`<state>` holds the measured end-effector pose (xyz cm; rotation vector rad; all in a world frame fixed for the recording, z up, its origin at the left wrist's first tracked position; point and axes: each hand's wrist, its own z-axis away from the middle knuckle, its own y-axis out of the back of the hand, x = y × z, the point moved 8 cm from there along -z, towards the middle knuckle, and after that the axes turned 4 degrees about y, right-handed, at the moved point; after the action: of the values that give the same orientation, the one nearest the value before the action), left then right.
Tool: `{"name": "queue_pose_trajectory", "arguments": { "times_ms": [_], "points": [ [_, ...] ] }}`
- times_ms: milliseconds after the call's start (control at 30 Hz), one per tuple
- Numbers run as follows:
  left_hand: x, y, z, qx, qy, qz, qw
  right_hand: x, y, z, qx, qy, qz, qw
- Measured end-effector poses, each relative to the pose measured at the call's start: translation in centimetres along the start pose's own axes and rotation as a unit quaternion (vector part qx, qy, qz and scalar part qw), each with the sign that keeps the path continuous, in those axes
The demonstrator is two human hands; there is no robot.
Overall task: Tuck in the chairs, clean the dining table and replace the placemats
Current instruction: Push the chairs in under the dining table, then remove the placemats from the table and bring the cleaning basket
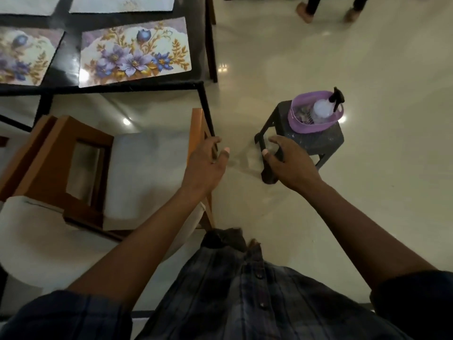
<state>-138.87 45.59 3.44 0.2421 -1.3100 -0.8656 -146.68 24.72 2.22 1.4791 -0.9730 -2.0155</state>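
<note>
Left hand: my left hand (208, 159) is open with the fingers spread and holds nothing. It reaches out over the right-hand wooden rail (198, 126) of the chair, and I cannot tell whether the fingertips touch the wood.
Right hand: my right hand (286, 163) also holds nothing. Its fingers are loosely bent and apart, and it hangs above the floor (355, 60) in front of the near legs of the stool.
Chair: the chair (144, 168) has a wooden frame and a pale cushion. It stands at the near edge of the worktop with most of its seat in plain view, and its rail is close beside a black leg of the worktop.
Worktop: the worktop (66, 61) is dark and glossy with a black edge.
Placemats: one flowered placemat (136, 51) lies flat at the near right corner, and a second flowered placemat (22, 57) lies to its left with a gap between them. Two pale placemats (122, 3) lie farther back, cut off by the top of the frame.
Stool: a dark stool (316, 142) stands on the floor to my right, well apart from the worktop.
Basket: a purple basket (297, 125) sits on the stool.
Spray bottle: a clear spray bottle (322, 109) with a black head stands in the basket.
Other person: someone's feet (305, 12) show at the top right.
</note>
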Motion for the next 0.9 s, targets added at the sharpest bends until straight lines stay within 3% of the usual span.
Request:
{"name": "queue_pose_trajectory", "arguments": {
  "times_ms": [300, 467, 900],
  "points": [
    [0.1, 3.1, -8.4, 0.089, 0.057, 0.065, 0.992, -3.2, -0.3, -13.4, -0.062, 0.095, 0.03, 0.993],
    [-1.2, 5.3, -15.9, 0.117, 0.128, 0.12, 0.978, -6.2, -0.5, -23.0, -0.093, 0.131, 0.062, 0.985],
    [-3.9, 13.2, -27.6, 0.211, 0.172, 0.128, 0.954, -14.8, -2.8, -39.8, -0.179, 0.209, 0.094, 0.957]
  ]
}}
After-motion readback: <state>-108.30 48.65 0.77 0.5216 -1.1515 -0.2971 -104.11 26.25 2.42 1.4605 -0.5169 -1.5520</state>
